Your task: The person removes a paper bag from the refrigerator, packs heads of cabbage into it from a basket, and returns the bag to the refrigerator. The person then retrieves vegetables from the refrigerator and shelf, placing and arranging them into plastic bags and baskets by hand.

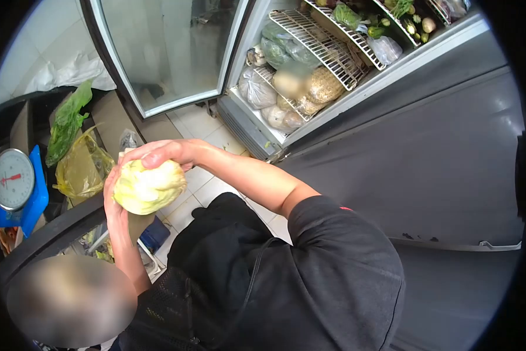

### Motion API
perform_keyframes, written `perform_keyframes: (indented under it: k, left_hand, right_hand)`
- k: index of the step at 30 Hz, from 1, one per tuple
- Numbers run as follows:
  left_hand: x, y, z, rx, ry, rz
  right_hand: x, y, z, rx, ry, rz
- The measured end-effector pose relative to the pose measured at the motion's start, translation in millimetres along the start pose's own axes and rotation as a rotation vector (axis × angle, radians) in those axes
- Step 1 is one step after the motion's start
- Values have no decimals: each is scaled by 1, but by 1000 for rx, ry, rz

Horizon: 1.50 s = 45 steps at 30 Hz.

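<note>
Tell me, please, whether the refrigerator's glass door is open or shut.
Open: the glass door stands swung out from the refrigerator, leaving its wire shelves uncovered.

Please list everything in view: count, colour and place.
Pale vegetable: one, yellow-green, between hands
Dial scale: one, white and blue, far left
Leafy greens: one bunch, green, beside scale
Plastic bag: one, yellow, beside greens
Crumpled sheeting: one, white, upper left
Open fridge: one, grey, top
Wire shelves: several, white, in fridge
Bagged produce: several, mixed, in fridge
Panelled front: one, dark grey, right
Floor tiles: many, white, centre
Shirt: one, black, worn
Hands: two, bare, on vegetable
</note>
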<state>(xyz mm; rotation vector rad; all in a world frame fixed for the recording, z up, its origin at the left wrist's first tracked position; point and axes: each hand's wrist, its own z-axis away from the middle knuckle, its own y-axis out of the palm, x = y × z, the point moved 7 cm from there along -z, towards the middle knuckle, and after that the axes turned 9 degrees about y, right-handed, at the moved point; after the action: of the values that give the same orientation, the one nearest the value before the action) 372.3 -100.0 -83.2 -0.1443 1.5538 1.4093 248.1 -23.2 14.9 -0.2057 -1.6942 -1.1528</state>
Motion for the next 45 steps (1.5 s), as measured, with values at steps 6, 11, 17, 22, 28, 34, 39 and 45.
perform_keyframes:
  k: [6,11,17,22,28,34,39,45]
  left_hand:
    - [-12,14,12,-84,118,-158]
    - [-54,-44,40,-248,218,-330]
    - [-123,-84,112,-261,532,-648]
    - [-181,-90,199,-451,412,-1101]
    - [-184,-61,233,-581,361,-1771]
    - [-155,-11,156,-2,722,-2188]
    - [-147,-48,148,-153,514,-1861]
    - [-156,-25,171,-611,484,-2356]
  right_hand:
    - [9,5,2,-55,-6,250]
    - [10,3,-16,-106,-9,318]
    - [-1,-22,-50,22,-14,166]
    - [-2,-6,-83,56,72,50]
    - [-24,-4,-113,76,149,28]
    - [-30,21,-128,318,238,93]
    - [-21,-7,-120,211,223,68]
    - [-8,-2,-95,26,46,-67]
